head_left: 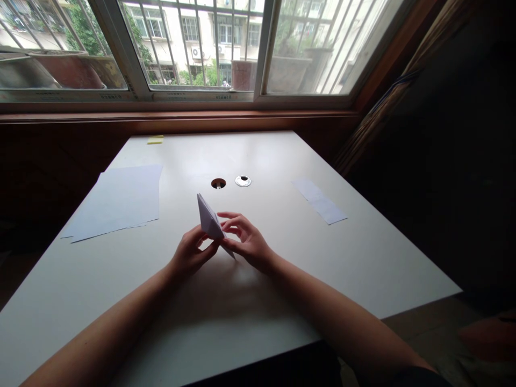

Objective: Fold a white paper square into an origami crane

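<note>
Head view: left hand (190, 250) and right hand (250, 244) pinch one folded paper (209, 220) over table (266, 312); long axis 11-to-5 o'clock, upper tip toward 11. From it: at least two sheets (124, 199) at 9, one hole (218, 183) at 12, one ring (243, 184) at 1.

daylight from the window (264, 54) glares off the tabletop (266, 156), right side dark.
</note>
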`<move>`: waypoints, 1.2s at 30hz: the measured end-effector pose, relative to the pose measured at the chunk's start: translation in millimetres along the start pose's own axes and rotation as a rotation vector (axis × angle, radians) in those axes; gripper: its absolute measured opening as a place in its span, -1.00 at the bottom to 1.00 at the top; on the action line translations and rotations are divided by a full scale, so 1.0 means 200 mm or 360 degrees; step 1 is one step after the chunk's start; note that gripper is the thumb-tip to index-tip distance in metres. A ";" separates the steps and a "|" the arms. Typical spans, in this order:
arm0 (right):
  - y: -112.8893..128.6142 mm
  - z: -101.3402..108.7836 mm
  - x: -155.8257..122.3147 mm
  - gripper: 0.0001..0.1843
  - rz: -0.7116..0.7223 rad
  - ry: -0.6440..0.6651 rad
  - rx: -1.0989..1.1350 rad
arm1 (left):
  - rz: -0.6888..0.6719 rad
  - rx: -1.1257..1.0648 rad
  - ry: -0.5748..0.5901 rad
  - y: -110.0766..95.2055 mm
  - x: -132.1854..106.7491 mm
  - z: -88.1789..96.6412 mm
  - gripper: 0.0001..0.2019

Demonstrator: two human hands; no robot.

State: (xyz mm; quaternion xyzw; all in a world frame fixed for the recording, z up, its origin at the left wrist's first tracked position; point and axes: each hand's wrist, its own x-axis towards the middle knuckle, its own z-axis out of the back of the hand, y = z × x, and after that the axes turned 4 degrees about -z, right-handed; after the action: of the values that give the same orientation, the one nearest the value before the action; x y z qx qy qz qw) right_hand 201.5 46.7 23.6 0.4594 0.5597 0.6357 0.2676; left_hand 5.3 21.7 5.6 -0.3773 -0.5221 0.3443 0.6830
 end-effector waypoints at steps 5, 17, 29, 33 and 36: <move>-0.01 0.01 0.01 -0.71 -0.0039 0.0035 0.0160 | 0.0031 -0.0039 0.0032 0.01 0.00 0.00 -0.77; -0.01 0.01 0.01 -0.71 -0.0167 -0.0172 0.0162 | -0.0016 -0.0099 -0.0026 -0.01 0.03 -0.01 -0.87; -0.02 0.02 0.01 -0.66 -0.0284 -0.0180 0.0254 | 0.0113 -0.0307 -0.0181 -0.01 0.02 -0.02 -0.44; -0.02 0.02 0.00 -0.68 -0.0312 -0.0208 0.0188 | 0.0190 -0.0262 -0.0110 -0.03 0.02 -0.01 -0.70; -0.02 0.02 0.01 -0.69 -0.0336 -0.0218 0.0146 | 0.0246 -0.0234 -0.0065 -0.04 0.03 0.00 -0.77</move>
State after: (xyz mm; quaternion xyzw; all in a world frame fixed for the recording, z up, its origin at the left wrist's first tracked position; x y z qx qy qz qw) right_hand 204.2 50.2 20.8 0.4520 0.6139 0.5448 0.3493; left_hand 7.9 22.1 15.3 -0.4585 -0.5291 0.3642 0.6141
